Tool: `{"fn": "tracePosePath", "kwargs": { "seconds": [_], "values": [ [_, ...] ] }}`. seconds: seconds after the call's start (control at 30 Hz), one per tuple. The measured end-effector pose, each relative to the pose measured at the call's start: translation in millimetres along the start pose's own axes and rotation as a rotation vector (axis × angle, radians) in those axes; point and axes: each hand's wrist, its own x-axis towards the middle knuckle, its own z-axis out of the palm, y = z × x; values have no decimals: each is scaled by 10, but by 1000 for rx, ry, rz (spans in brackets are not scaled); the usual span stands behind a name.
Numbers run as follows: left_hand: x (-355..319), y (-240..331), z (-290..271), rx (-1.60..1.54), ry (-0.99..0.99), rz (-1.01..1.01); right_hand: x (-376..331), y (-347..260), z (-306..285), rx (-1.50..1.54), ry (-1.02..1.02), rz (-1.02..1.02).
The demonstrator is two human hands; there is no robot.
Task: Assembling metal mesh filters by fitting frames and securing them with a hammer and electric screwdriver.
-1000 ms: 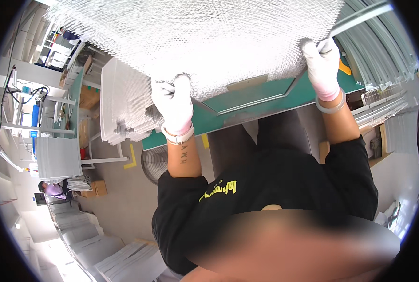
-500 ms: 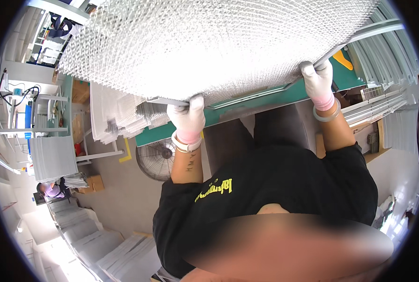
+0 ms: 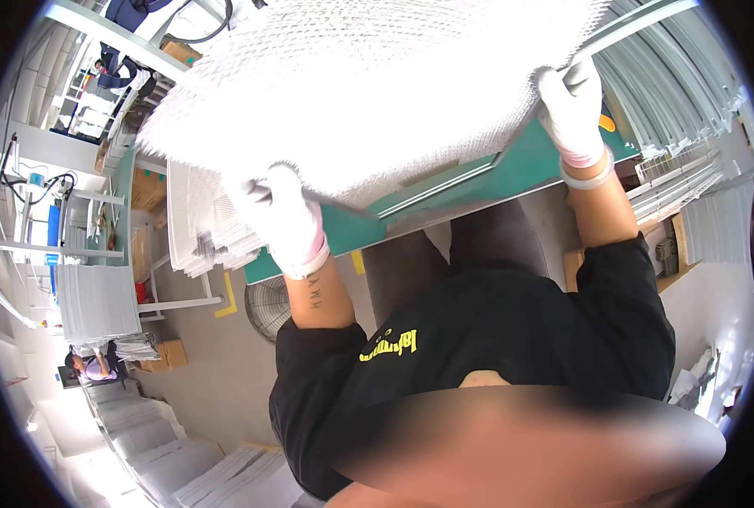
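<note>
A large, bright silvery mesh sheet spans the upper middle, tilted above a green table. My left hand, in a white glove, is closed on its near left corner; glare blurs the fingertips there. At the near right corner my right hand, also gloved, grips the sheet's edge with the fingers partly hidden. Below the sheet's near edge, a long pale metal strip lies on the green surface. The sheet's far edge runs out of view.
More mesh sheets are stacked left of the table. Long pale metal profiles are piled at the right, near an orange-yellow object. A floor fan stands beneath the table's left end. A person is far off at the left.
My left hand has moved left, my right hand slightly up and away, both with the sheet. The sheet's near edge has shifted, and more of the green table shows.
</note>
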Motion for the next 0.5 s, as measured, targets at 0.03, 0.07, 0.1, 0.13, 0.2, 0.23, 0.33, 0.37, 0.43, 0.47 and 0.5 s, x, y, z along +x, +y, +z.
{"fn": "tracePosePath", "kwargs": {
  "seconds": [0.03, 0.07, 0.1, 0.13, 0.2, 0.23, 0.33, 0.37, 0.43, 0.47, 0.5],
  "values": [
    [37, -36, 32, 6, 6, 7, 26, 18, 56, 7, -7, -5],
    [70, -73, 74, -63, -12, -11, 39, 30, 122, 130, 0, -32],
    [94, -94, 90, -130, -30, -30, 47, 36, 188, 255, 5, -57],
    [119, -111, 87, -244, -87, -42, 63, -6, 235, 323, 24, -32],
    [101, -100, 87, -90, -90, -32, 118, -28, 269, 258, 59, -8],
    [89, -91, 96, 56, -96, -23, 141, -21, 286, 187, 96, 14],
    [17, -37, 149, -107, -61, -99, 178, 88, 85, -79, 1, 58],
    [-27, -25, 140, -189, -41, -138, 168, 100, 109, -71, -12, 68],
    [-99, -140, 57, 2, -33, 18, 174, 57, 195, -147, 61, -110],
    [-120, -185, 23, 182, -39, 180, 156, 175, 129, -174, 64, -129],
    [-150, -208, 0, 189, -34, 175, 160, 185, 151, -170, 56, -123]
  ]
}}
